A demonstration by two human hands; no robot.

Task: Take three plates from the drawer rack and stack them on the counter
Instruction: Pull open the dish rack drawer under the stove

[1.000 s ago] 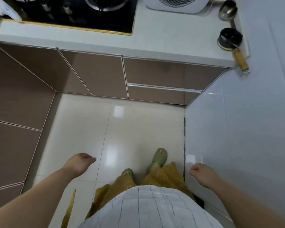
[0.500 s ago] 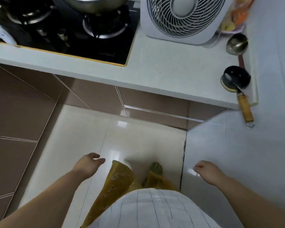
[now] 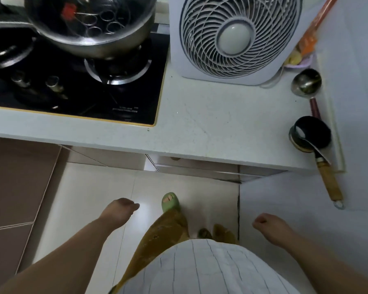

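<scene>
I look down at a white counter [image 3: 217,122] with brown drawer fronts [image 3: 200,166] tucked under its front edge, all closed. No plates or drawer rack show. My left hand [image 3: 120,211] hangs low over the floor, fingers loosely curled, holding nothing. My right hand [image 3: 268,224] hangs at the right near the white wall, fingers curled in, also holding nothing. Both hands are well below the counter edge.
A black gas hob [image 3: 77,90] with a steel pot [image 3: 89,24] fills the counter's left. A white box fan [image 3: 234,37] stands at the back. A steel ladle [image 3: 305,81] and a small black pan with a wooden handle [image 3: 312,134] lie at the right edge. Brown cabinets [image 3: 13,183] line the left.
The view has moved forward and up toward the counter, so the hob, pot and fan fill more of the frame. Both hands stay low and hold nothing.
</scene>
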